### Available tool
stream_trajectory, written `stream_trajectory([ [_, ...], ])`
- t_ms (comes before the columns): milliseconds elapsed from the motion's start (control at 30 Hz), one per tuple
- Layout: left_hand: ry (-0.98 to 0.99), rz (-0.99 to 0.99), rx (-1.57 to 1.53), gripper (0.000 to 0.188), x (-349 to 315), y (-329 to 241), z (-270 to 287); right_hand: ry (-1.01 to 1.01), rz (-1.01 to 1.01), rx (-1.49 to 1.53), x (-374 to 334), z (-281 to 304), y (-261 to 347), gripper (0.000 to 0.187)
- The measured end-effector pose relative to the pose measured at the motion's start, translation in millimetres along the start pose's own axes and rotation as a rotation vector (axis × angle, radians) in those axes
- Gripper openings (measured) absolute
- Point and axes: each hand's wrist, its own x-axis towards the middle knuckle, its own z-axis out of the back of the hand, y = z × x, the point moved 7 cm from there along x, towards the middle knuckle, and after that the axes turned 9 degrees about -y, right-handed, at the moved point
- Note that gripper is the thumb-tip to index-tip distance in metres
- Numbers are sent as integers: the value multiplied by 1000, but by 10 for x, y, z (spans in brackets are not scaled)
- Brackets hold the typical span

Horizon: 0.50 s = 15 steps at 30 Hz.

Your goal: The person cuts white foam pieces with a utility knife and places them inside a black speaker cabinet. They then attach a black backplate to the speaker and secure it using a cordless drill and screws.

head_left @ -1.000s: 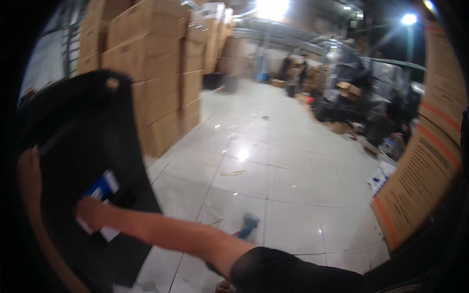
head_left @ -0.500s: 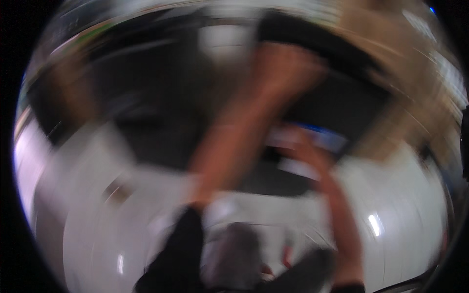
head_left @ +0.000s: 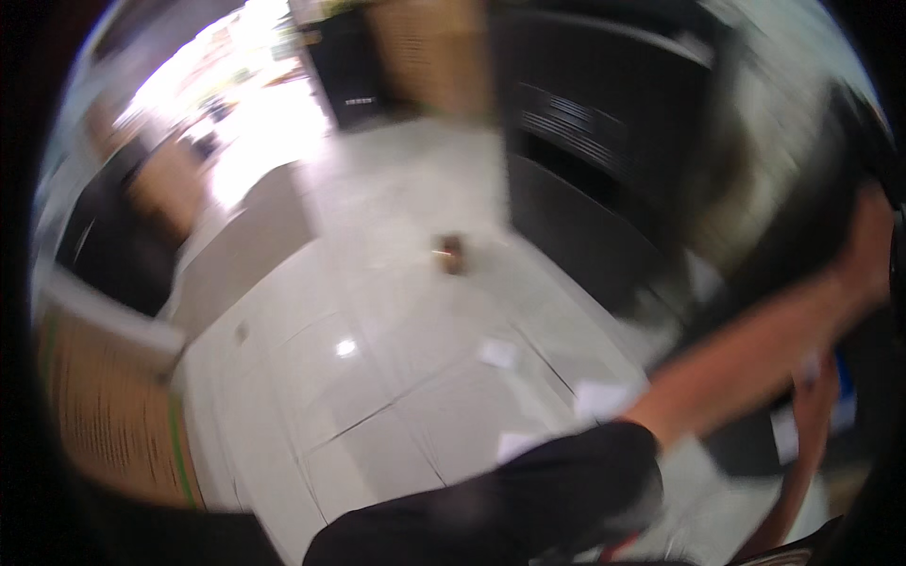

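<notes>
My left arm, in a black sleeve, stretches across to the right side of the head view. My left hand (head_left: 866, 241) lies at the right rim over a large black object (head_left: 746, 330), and its fingers are smeared and partly cut off. Lower down, my right hand (head_left: 813, 391) is by a blue and white item (head_left: 845, 391) on the dark surface. Blur hides whether it grips that item. Beside this hand shows a small white piece (head_left: 784, 434), like paper or a label.
White papers (head_left: 604, 400) and a small brown object (head_left: 451, 254) lie on the pale tiled floor (head_left: 377, 377). A big black cabinet (head_left: 604, 104) stands behind. Cardboard boxes (head_left: 123, 415) and a grey panel (head_left: 250, 259) are at the left, near a bright opening (head_left: 269, 132).
The view has swung left, so both hands and the black object now sit at the right rim. My left arm still reaches over it; my right hand stays by the blue and white item.
</notes>
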Motion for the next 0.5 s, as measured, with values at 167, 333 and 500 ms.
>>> stream_trajectory([
  [167, -3, -80, 10, 43, -188, -183, 106, -129, 160, -18, -30, 174, 375, 55],
  [333, 23, 180, -6, 56, -170, -99, 142, -182, 158, -216, 144, 178, 488, 50],
  [500, 43, 178, -20, 58, -176, -88, 211, -175, 160, -262, 255, 153, 538, 32],
])
